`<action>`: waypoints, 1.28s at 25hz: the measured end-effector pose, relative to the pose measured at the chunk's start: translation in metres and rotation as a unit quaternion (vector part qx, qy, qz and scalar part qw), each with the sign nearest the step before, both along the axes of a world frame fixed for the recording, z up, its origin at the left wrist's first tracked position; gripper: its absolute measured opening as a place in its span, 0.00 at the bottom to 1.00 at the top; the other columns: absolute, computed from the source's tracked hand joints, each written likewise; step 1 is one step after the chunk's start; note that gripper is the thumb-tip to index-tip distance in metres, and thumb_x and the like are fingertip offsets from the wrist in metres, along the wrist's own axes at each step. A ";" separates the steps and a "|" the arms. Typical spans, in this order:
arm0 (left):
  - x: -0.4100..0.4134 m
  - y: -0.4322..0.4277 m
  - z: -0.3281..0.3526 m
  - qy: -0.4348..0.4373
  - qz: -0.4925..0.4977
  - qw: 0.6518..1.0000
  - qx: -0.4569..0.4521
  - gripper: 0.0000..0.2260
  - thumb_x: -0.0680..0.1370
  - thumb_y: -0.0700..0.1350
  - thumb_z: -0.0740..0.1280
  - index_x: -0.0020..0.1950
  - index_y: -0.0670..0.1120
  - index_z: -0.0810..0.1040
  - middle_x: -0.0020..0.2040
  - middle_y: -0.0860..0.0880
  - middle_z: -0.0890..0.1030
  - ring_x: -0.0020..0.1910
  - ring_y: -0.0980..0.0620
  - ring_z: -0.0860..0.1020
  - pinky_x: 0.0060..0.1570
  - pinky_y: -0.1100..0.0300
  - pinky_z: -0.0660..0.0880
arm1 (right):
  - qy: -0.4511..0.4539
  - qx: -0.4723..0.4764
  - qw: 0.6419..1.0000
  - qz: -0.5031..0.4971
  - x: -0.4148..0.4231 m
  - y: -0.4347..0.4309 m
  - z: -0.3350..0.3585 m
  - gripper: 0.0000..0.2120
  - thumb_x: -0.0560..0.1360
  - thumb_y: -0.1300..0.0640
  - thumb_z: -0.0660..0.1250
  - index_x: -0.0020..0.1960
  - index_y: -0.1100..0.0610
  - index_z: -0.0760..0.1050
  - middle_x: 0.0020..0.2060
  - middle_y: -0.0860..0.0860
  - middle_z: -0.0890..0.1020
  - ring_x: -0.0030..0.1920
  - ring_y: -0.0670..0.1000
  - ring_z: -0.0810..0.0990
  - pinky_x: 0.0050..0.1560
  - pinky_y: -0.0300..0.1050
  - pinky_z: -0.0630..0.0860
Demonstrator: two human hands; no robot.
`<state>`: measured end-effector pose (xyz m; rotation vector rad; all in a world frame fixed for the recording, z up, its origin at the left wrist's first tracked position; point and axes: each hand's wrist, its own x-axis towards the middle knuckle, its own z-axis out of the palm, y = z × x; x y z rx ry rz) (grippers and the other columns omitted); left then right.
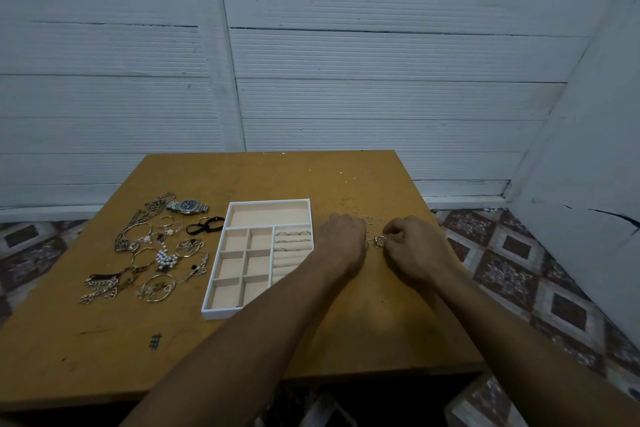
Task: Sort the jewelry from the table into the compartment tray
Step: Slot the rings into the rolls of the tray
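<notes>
Several loose rings (pixel 367 218) lie on the table (pixel 277 177) just right of the compartment tray (pixel 221 314), and I have both hands among them. My right hand (pixel 412 248) pinches one ring (pixel 378 242) between thumb and fingertip. My left hand (pixel 343 236) sits curled, knuckles up, between that ring and the tray; I cannot tell if it holds anything. The ring rolls (pixel 294 248) lie leftward, nearer the left hand, with a few rings slotted in the far rows. The other compartments look bare.
</notes>
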<state>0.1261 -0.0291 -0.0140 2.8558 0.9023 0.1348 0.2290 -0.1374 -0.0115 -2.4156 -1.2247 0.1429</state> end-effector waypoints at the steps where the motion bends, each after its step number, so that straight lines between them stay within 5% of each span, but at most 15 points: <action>1: 0.000 0.000 0.001 0.003 0.001 1.000 -0.004 0.12 0.79 0.50 0.63 0.60 0.45 0.75 0.60 0.43 0.77 0.60 0.42 0.72 0.57 0.50 0.69 | -0.001 -0.002 1.000 -0.001 0.000 0.001 0.000 0.12 0.76 0.52 0.63 0.58 0.52 0.79 0.56 0.50 0.79 0.57 0.51 0.76 0.61 0.57 0.73; 10: -0.041 0.012 0.026 -0.092 0.015 0.985 -0.147 0.04 0.73 0.46 0.71 0.45 0.49 0.77 0.47 0.48 0.80 0.47 0.49 0.78 0.49 0.53 0.77 | -0.031 -0.056 0.998 0.003 -0.007 0.027 0.003 0.14 0.76 0.46 0.63 0.57 0.51 0.78 0.52 0.49 0.80 0.54 0.52 0.75 0.58 0.56 0.74; 16: -0.100 0.044 0.049 -0.147 0.023 0.973 -0.176 0.05 0.72 0.45 0.74 0.43 0.49 0.78 0.36 0.56 0.80 0.38 0.55 0.79 0.34 0.62 0.70 | -0.018 -0.110 0.994 -0.018 -0.013 0.042 0.005 0.04 0.77 0.51 0.63 0.47 0.50 0.75 0.47 0.49 0.79 0.54 0.53 0.74 0.59 0.55 0.71; 25: -0.144 0.060 0.040 -0.136 0.061 0.977 -0.155 0.05 0.74 0.51 0.72 0.48 0.53 0.81 0.42 0.55 0.81 0.40 0.59 0.78 0.38 0.60 0.75 | -0.013 -0.086 0.996 0.032 -0.019 0.045 0.013 0.09 0.78 0.58 0.62 0.40 0.49 0.71 0.42 0.47 0.79 0.47 0.51 0.75 0.51 0.50 0.63; 29: -0.146 0.060 0.035 -0.136 0.052 0.977 -0.154 0.06 0.74 0.51 0.72 0.49 0.54 0.83 0.43 0.55 0.82 0.38 0.61 0.77 0.34 0.62 0.73 | 0.014 -0.027 0.994 0.103 -0.028 0.048 0.023 0.08 0.75 0.63 0.65 0.41 0.51 0.76 0.41 0.48 0.80 0.44 0.48 0.77 0.45 0.43 0.75; 32: -0.148 0.059 0.030 -0.140 0.048 0.979 -0.138 0.06 0.74 0.51 0.72 0.50 0.54 0.83 0.41 0.57 0.80 0.37 0.62 0.76 0.32 0.65 0.71 | 0.029 0.011 0.989 0.142 -0.043 0.056 0.029 0.07 0.74 0.66 0.66 0.43 0.55 0.78 0.40 0.49 0.81 0.40 0.44 0.76 0.39 0.35 0.72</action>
